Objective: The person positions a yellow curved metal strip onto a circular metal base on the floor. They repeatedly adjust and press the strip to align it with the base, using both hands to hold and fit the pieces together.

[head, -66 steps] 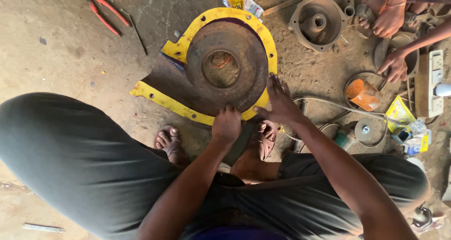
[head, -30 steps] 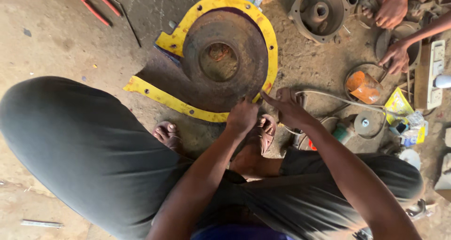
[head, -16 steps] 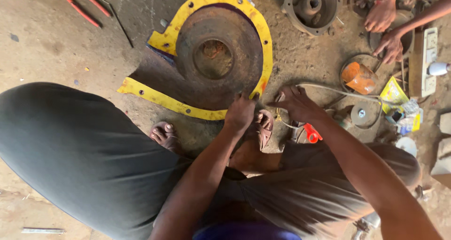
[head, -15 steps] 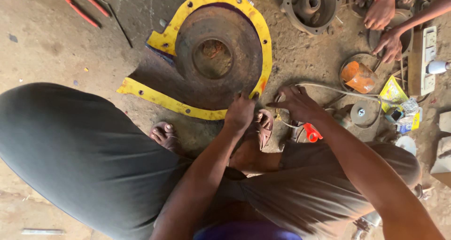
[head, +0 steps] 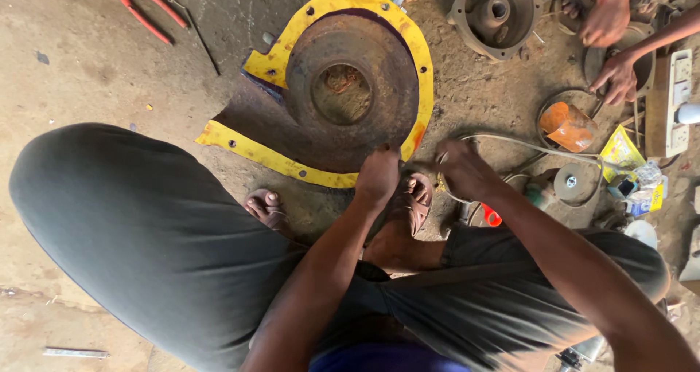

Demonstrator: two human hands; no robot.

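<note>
On the dirt floor just ahead of the person's feet lies the yellow-rimmed blower housing (head: 350, 88), flat, rusty round plate w/ centre hole facing up, outlet duct running to the left. Left hand (head: 378, 175) is curled at the housing's near flange, fingers closed; whether it pinches a small part cannot be told. Right hand (head: 463, 169) is just beside it, off the right of the flange, fingers bunched over something small, hidden; the grey hose (head: 525, 145) passes close by.

Step in hand, by judgement: work at the near flange edge, prob. on a fastener or a small fitting at a bolt hole. Next move likely calls for fine fingertip work at the rim, both hands kept close.

Edges & room:
- Near side tight: sandalled foot (head: 412, 201) directly under the hands, bare toes (head: 264, 206) to the left.
- Right side crowded: orange-lined dish (head: 567, 124), grey disc (head: 574, 182), packets, extension board (head: 678, 99).
- Far right: another person's hands (head: 612, 48) at work beside a grey motor end-cover (head: 496, 15); keep apart.
- Left and far left mostly open floor; red-handled pliers (head: 146, 11) well apart.
</note>
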